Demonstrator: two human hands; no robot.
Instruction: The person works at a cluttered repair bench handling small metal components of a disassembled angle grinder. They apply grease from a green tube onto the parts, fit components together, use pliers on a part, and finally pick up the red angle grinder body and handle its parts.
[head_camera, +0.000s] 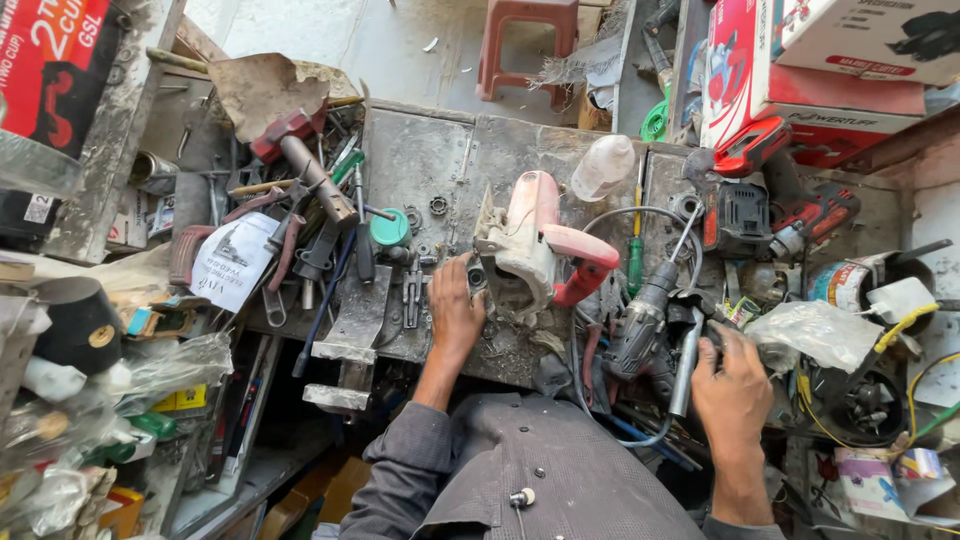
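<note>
Grey sleeves (480, 470) of the person's shirt fill the bottom of the view, and both forearms reach out from them over a cluttered, dirty workbench (430, 150). Left hand (457, 308) rests at the base of a pale pink power tool (535, 245) with a red handle, which lies on its side near the middle of the bench. Its fingers are curled against the tool's dark underside beside a small round opening, but the fingertips are tucked out of sight, so whether they pinch anything cannot be told. Right hand (733, 385) lies well apart to the right, knuckles up, fingers bent down among tools just beside a metal-handled tool (686, 365); the palm hides what, if anything, it grips. Between the two hands lies a dark grey drill (640, 320) with its cord looping away. Beyond it stand a green-handled screwdriver (636, 262) and a clear plastic bottle (603, 167). Left of the pink tool sit a teal round cap (389, 228), pliers and a hammer (305, 160) in a heap too tangled to sort. Red and white cartons (800, 60) are cut off by the top right edge.
</note>
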